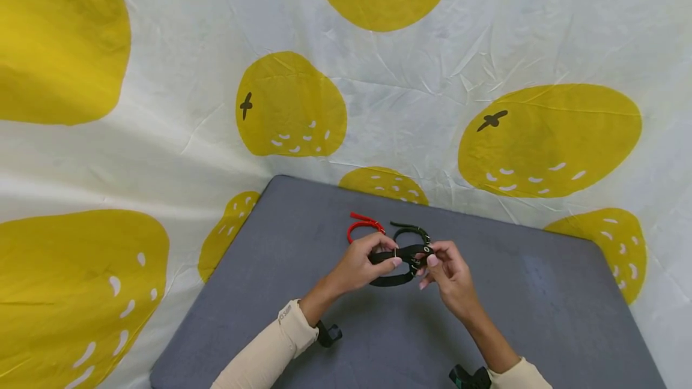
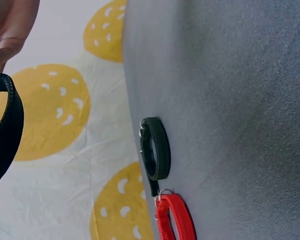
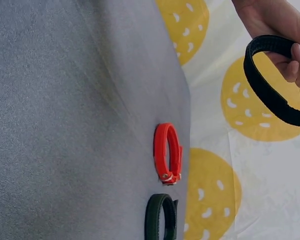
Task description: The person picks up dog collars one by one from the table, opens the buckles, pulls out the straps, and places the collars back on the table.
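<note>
A black buckled collar [image 1: 390, 281], bent into a loop, is held up above the table between both hands. My left hand [image 1: 358, 262] grips its left side between thumb and fingers; the right wrist view shows this hand [image 3: 277, 22] with the black collar [image 3: 265, 85]. At the other end, near a metal ring, my right hand [image 1: 453, 278] pinches the strap. Behind them on the table lie a red collar [image 3: 161, 147] and a dark green collar [image 2: 161, 147], both fastened into loops with metal fittings. The hands partly cover these two in the head view.
The grey table [image 1: 535, 299] extends to both sides of the hands. A white cloth [image 1: 400, 119] printed with yellow fruit hangs along its back and left edges. Dark wrist devices [image 1: 469, 377] are worn at both cuffs.
</note>
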The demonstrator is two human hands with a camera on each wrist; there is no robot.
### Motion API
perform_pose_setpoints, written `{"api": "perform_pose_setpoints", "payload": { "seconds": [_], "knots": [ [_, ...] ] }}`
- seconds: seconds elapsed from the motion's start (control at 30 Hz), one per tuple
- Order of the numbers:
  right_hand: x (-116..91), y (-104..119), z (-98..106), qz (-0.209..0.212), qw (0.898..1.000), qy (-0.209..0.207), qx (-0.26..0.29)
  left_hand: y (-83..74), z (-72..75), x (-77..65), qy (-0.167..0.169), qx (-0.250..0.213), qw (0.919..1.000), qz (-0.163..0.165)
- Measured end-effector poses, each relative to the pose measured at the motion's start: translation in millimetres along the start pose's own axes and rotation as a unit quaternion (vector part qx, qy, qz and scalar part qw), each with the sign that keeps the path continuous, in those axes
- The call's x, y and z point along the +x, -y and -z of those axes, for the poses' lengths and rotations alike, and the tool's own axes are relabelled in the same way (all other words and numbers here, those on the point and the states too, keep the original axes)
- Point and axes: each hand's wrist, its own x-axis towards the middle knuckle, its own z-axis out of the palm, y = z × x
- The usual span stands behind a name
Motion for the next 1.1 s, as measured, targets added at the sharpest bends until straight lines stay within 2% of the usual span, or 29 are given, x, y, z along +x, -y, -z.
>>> {"api": "perform_pose_setpoints", "payload": {
  "seconds": [0.2, 0.3, 0.43, 0.63, 0.83, 0.93, 1.1],
  "knots": [
    [2, 1, 0, 0.006, 1.000, 0.002, -0.006, -0.5, -0.1, 0.8, 0.000, 0.032, 0.9992, -0.022],
    [3, 3, 1, -0.011, 0.999, 0.000, -0.038, -0.6, 0.4, 1.0, -0.001, 0.047, 0.9984, -0.032],
    [4, 4, 1, -0.027, 0.996, -0.003, -0.081, -2.2, 0.6, 0.7, -0.004, 0.046, 0.9986, -0.026],
    [5, 4, -4, 0.009, 0.999, -0.019, -0.050, -3.6, -0.7, 0.4, -0.021, 0.046, 0.9983, -0.029],
    [7, 3, -7, 0.031, 0.998, -0.034, -0.053, -8.1, -2.1, 1.1, -0.042, 0.041, 0.9978, -0.030],
    [8, 1, -8, 0.041, 0.996, -0.042, -0.064, -15.0, -1.8, 2.3, -0.047, 0.034, 0.9978, -0.031],
    [8, 0, -8, 0.049, 0.995, -0.046, -0.072, -38.0, 3.1, 5.7, -0.042, 0.028, 0.9982, -0.032]
  ]
}}
